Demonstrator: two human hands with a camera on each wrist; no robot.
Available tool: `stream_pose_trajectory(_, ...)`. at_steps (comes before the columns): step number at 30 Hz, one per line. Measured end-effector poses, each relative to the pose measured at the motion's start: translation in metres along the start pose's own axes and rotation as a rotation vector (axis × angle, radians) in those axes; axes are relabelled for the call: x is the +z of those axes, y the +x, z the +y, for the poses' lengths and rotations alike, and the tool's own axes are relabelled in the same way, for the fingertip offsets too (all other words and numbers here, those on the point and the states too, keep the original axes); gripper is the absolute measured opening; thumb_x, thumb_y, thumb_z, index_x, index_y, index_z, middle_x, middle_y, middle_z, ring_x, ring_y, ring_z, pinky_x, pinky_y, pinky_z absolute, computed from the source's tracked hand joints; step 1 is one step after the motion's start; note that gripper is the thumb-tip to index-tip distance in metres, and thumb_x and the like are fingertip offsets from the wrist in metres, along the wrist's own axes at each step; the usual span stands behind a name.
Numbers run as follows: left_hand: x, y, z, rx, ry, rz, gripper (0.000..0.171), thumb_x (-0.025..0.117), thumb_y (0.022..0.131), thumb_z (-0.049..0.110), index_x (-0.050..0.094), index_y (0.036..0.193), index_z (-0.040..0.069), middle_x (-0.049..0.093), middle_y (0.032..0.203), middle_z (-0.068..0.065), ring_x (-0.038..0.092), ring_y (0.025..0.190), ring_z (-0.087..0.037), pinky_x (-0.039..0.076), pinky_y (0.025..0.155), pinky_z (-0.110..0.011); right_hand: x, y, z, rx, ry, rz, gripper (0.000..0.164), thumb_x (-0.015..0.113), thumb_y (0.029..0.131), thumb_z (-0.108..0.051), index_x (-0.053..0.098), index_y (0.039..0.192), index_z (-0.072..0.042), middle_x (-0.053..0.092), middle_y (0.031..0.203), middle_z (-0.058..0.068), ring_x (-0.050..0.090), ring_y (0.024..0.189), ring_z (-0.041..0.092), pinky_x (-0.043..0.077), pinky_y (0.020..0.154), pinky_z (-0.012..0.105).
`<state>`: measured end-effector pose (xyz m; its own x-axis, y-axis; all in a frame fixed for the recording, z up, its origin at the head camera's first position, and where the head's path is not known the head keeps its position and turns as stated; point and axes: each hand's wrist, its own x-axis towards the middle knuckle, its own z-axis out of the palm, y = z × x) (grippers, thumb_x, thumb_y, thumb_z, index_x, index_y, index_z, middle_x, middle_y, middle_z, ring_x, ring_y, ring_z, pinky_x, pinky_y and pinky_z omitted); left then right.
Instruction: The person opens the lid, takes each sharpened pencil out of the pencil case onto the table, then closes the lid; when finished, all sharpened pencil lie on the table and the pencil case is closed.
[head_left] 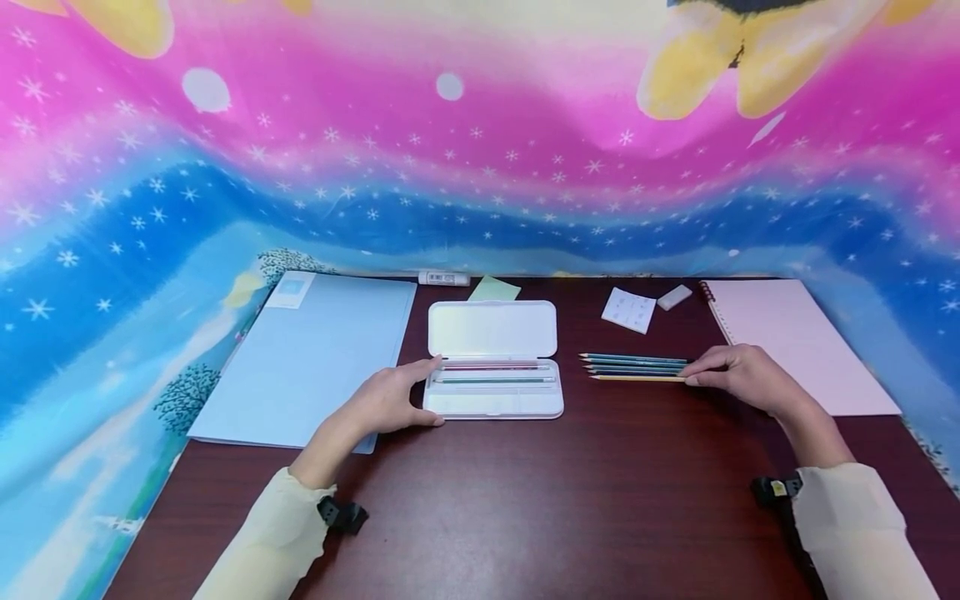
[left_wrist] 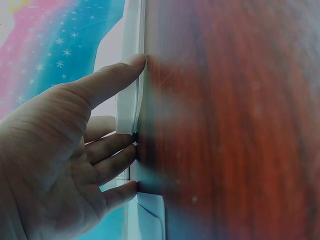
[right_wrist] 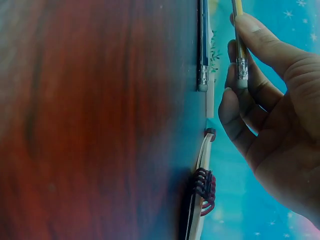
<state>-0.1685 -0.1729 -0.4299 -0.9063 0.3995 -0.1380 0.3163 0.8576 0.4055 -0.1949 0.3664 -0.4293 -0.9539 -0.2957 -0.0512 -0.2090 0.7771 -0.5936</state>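
A yellow pencil [head_left: 637, 378] with silvery ferrule [right_wrist: 242, 66] and pale eraser [right_wrist: 242, 84], pinched by the right hand [head_left: 742, 377], is on the near side of dark pencils [head_left: 637, 362]; leftward, the spread left hand [head_left: 386, 398] touches an open white plastic case [head_left: 493, 403].

Right of the pencil case [head_left: 495, 414], the right hand [head_left: 742, 377] hides the ends of the pencils [head_left: 637, 378]; behind the case, print on the tube [head_left: 444, 278] is too small to read.
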Motion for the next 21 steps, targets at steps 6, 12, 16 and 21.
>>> stream_pose_trajectory(6, 0.0001, 0.0000, -0.0002, 0.002, -0.001, 0.001, 0.095, 0.084, 0.081, 0.045, 0.039, 0.158, 0.014, 0.047, 0.158, -0.011, 0.050, 0.141, -0.032, 0.043, 0.112, -0.051, -0.0013, 0.0008, 0.0025, 0.032, 0.004, -0.014, 0.011, 0.074, 0.093, -0.022, 0.083, 0.100, -0.022, 0.075, 0.101, 0.003, 0.064, 0.087, 0.003, 0.054, 0.076, 0.021)
stream_pose_trajectory(12, -0.0002, -0.0002, 0.0002, 0.001, 0.007, 0.003, 0.095, 0.084, 0.080, 0.046, 0.039, 0.157, 0.013, 0.047, 0.158, -0.011, 0.050, 0.140, -0.032, 0.044, 0.111, -0.051, -0.0009, 0.0034, 0.0025, 0.028, -0.062, -0.012, 0.009, 0.075, 0.092, -0.020, 0.083, 0.098, -0.022, 0.076, 0.102, 0.003, 0.063, 0.088, 0.006, 0.052, 0.077, 0.022)
stream_pose_trajectory(16, -0.0001, -0.0001, 0.0001, 0.002, 0.006, 0.004, 0.095, 0.084, 0.081, 0.045, 0.039, 0.157, 0.013, 0.047, 0.157, -0.011, 0.051, 0.140, -0.032, 0.044, 0.111, -0.051, 0.0001, 0.0069, 0.0013, 0.035, -0.094, -0.025, 0.006, 0.076, 0.092, -0.019, 0.081, 0.095, -0.022, 0.076, 0.100, 0.001, 0.062, 0.087, 0.012, 0.051, 0.075, 0.025)
stream_pose_trajectory(21, 0.0004, 0.0004, -0.0005, 0.003, 0.006, 0.004, 0.094, 0.084, 0.080, 0.046, 0.040, 0.157, 0.013, 0.048, 0.157, -0.011, 0.051, 0.139, -0.031, 0.044, 0.111, -0.051, 0.0009, 0.0098, -0.0008, 0.006, -0.158, -0.030, 0.004, 0.077, 0.090, -0.020, 0.079, 0.094, -0.020, 0.075, 0.094, -0.003, 0.060, 0.085, 0.015, 0.050, 0.075, 0.030)
